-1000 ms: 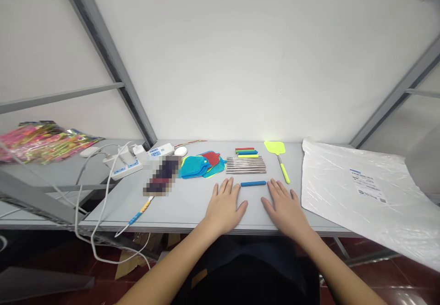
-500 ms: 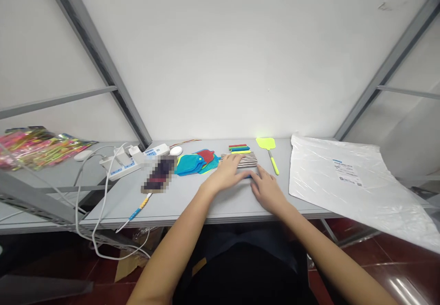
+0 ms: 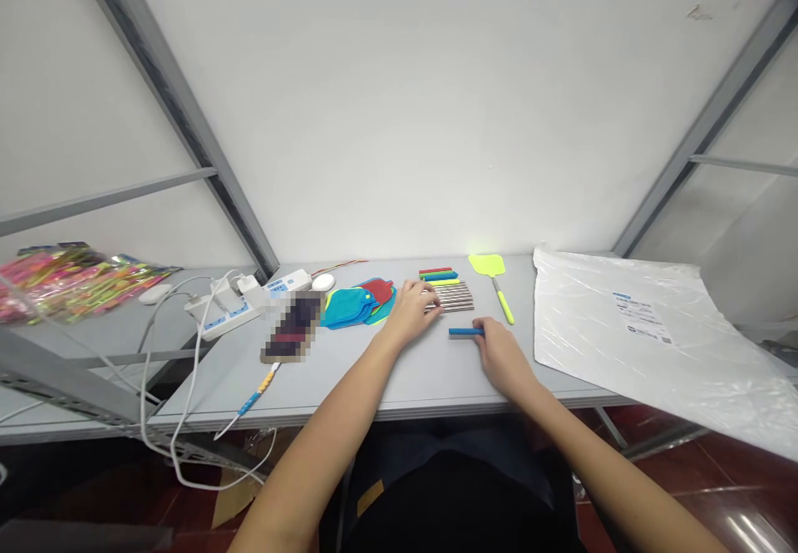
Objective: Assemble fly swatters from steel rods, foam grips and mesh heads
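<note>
My left hand (image 3: 412, 313) lies over the left ends of a row of metal rods (image 3: 458, 296), its fingers and thumb closed on the end of a rod. Held between the fingers of my right hand (image 3: 499, 349) is a blue handle (image 3: 462, 332), pointing left just in front of the rods. Behind them lie several coloured handles (image 3: 439, 275) in red, green, blue and yellow. Left of my left hand is a pile of blue and red fly swatter heads (image 3: 349, 305). A yellow-green fly swatter (image 3: 495, 283) lies to the right of the rods.
A white plastic package (image 3: 592, 312) covers the table's right side and hangs over the front edge. At left are a pixelated phone (image 3: 293, 327) with a cable, power strips (image 3: 230, 312) and loose white cords. Bagged colourful items (image 3: 75, 283) lie on the far left table.
My right hand has moved right and slightly nearer with the blue handle, which now shows clearly. My left hand has drawn back toward the rods' left ends, so the hands are farther apart.
</note>
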